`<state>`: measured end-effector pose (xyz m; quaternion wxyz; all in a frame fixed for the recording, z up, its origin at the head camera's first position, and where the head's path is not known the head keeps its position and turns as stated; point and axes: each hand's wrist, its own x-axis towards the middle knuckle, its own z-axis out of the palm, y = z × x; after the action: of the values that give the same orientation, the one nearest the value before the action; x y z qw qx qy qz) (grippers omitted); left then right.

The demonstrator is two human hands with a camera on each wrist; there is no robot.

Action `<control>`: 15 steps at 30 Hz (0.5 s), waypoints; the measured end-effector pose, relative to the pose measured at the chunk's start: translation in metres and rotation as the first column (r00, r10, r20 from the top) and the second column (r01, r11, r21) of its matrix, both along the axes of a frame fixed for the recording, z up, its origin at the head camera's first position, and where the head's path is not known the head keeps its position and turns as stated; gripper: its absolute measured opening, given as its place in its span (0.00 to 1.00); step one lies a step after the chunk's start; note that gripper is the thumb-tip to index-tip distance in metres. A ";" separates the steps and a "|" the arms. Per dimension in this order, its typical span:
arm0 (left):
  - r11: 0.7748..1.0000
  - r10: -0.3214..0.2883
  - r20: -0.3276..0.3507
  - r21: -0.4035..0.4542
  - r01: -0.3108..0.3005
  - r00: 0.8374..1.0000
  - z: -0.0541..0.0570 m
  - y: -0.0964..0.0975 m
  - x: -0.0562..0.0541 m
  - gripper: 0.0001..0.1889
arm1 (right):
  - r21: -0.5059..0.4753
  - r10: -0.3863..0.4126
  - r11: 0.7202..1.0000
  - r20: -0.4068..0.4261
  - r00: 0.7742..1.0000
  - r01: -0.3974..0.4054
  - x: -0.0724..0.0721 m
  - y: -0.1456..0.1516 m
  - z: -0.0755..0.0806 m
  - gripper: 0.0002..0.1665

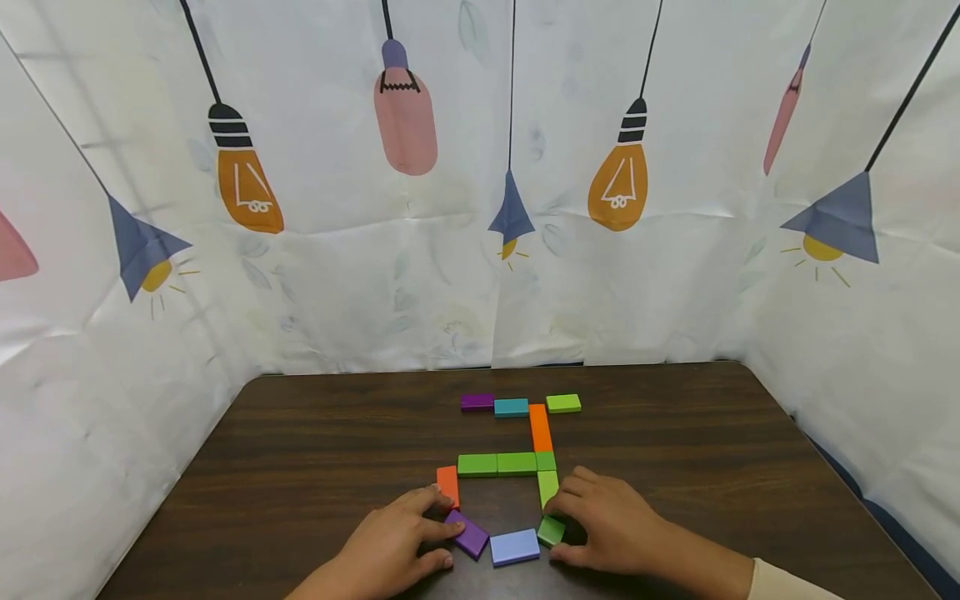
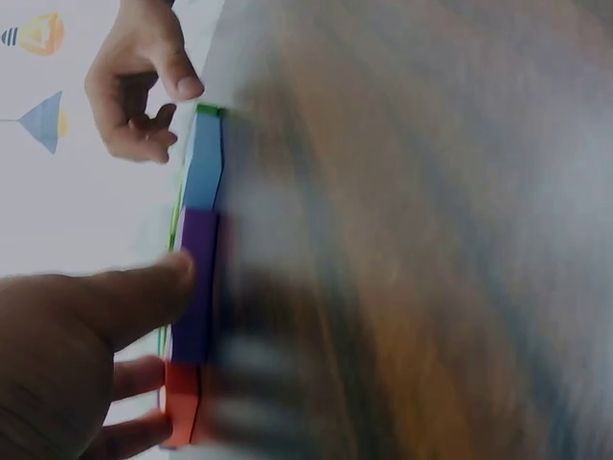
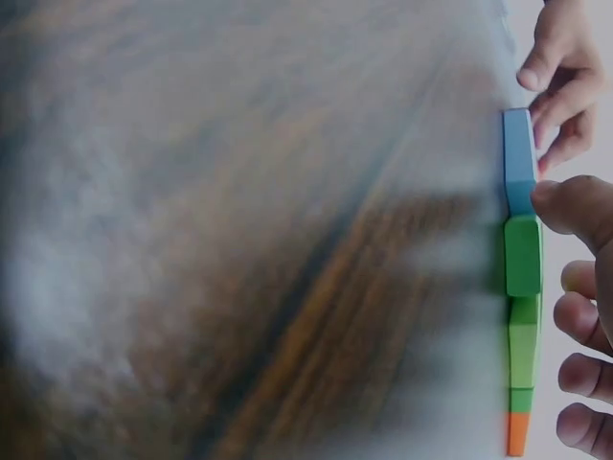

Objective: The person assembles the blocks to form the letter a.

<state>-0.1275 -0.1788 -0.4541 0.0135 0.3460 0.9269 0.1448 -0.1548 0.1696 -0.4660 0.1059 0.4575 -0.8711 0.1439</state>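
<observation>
My left hand (image 1: 401, 542) is at the lower left of the layout, one fingertip at the purple block (image 1: 472, 540) and another at the orange-red block (image 1: 447, 483). In the left wrist view its thumb overlaps the purple block's side (image 2: 196, 316). My right hand (image 1: 611, 521) spreads thumb and fingers about the small green block (image 1: 551, 531); the right wrist view has the thumb close over where that block meets the light blue block (image 3: 518, 144). A light green block (image 1: 548, 487) extends up from the green one, partly under the right fingers. Between both hands lies the light blue block.
Green blocks (image 1: 497, 465) form a row across the middle. An orange block (image 1: 540, 427) rises from its right end toward a teal block (image 1: 512, 407), a dark purple block (image 1: 477, 403) and a lime block (image 1: 564, 403). Printed cloth (image 1: 450, 292) surrounds the brown table (image 1: 315, 442).
</observation>
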 end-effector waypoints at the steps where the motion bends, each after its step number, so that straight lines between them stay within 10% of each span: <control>1: 1.000 0.013 -0.009 0.005 -0.012 1.000 0.000 0.002 0.001 0.19 | -0.004 0.004 1.000 0.001 1.000 -0.004 0.000 0.000 -0.001 0.21; 15: 0.996 0.084 -0.104 0.040 -0.080 0.991 -0.003 0.016 0.004 0.13 | 0.039 0.032 0.999 0.030 0.999 -0.033 0.003 -0.013 -0.001 0.19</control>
<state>-0.1231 -0.1629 -0.4576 -0.0476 0.3150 0.9370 0.1433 -0.1521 0.1567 -0.4665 0.0816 0.4713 -0.8678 0.1350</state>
